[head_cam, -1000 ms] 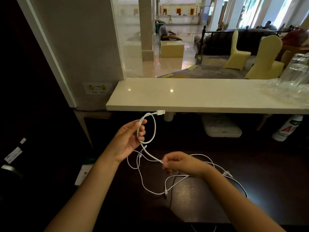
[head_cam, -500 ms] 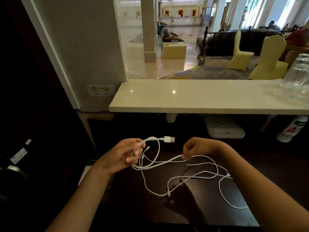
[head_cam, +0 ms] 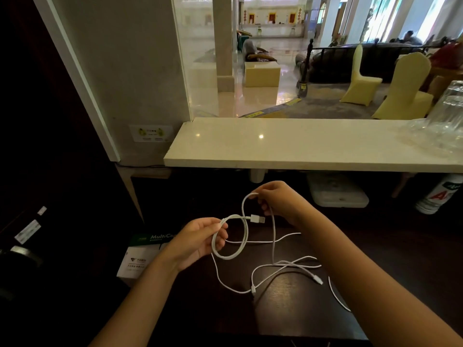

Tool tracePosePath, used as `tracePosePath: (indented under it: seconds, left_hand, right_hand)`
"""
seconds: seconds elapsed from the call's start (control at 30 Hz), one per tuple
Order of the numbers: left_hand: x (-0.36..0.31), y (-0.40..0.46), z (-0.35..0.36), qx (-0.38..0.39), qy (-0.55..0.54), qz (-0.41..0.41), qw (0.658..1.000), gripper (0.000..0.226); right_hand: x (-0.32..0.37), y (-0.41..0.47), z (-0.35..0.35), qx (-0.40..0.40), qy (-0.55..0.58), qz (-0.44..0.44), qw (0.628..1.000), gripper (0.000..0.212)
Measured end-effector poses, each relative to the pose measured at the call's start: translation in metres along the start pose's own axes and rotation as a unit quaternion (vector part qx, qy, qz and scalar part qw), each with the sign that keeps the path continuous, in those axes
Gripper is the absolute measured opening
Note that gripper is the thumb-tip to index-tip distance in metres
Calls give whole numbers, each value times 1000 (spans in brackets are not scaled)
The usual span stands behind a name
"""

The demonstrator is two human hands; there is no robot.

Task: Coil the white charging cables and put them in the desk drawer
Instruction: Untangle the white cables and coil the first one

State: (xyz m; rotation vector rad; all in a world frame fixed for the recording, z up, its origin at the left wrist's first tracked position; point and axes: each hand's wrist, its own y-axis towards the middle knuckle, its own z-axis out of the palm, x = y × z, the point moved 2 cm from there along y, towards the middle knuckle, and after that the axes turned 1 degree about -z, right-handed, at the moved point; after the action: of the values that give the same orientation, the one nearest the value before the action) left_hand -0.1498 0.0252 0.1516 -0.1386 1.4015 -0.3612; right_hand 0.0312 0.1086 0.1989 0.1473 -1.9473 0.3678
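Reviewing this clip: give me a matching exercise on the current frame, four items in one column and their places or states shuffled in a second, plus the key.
Items:
1. left hand
2. right hand
3. USB plug
4. loose cable ends

Places or states:
A. lying tangled on the dark desk
B. sticking out sideways from the coil, in the air
C. holding a finished loop of white cable
D. raised higher, pinching the cable to bring round the next loop

Pairs: 1-C, 2-D, 3-B, 4-A
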Motion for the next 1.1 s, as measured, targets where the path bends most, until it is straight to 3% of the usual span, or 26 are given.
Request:
tracePosePath:
  seconds: [0.1,0.23,0.43,0.7,0.83,0.97,1.1]
  left_hand:
    - [4,1,5,-58,-32,15,998,17]
    - [4,5,19,-83,-99,54,990,15]
    - [1,7,24,-54,-225,82,969,22]
    - [6,11,14,-58,-299,81,949,24]
    - [-4,11,7,-55,-344,81,934,24]
    - [-8,6,9,-32,-318,68,945,27]
    - [-8,7,24,0,-325,52,944,28]
  right_hand:
    - [6,-8,10,-51,11,-43,998,27]
    - [9,-24,37,-143,-125,-198,962,22]
    - [-5,-36,69,-138,-152,-323,924,17]
    - [-32,-48,78,-99,-101,-359,923,28]
    - [-43,-50,67,-158,-24,-305,939,30]
    - [-26,-31,32,-248,-258,-374,855,51]
    - [-12,-10,23,-206,-469,-426,746,50]
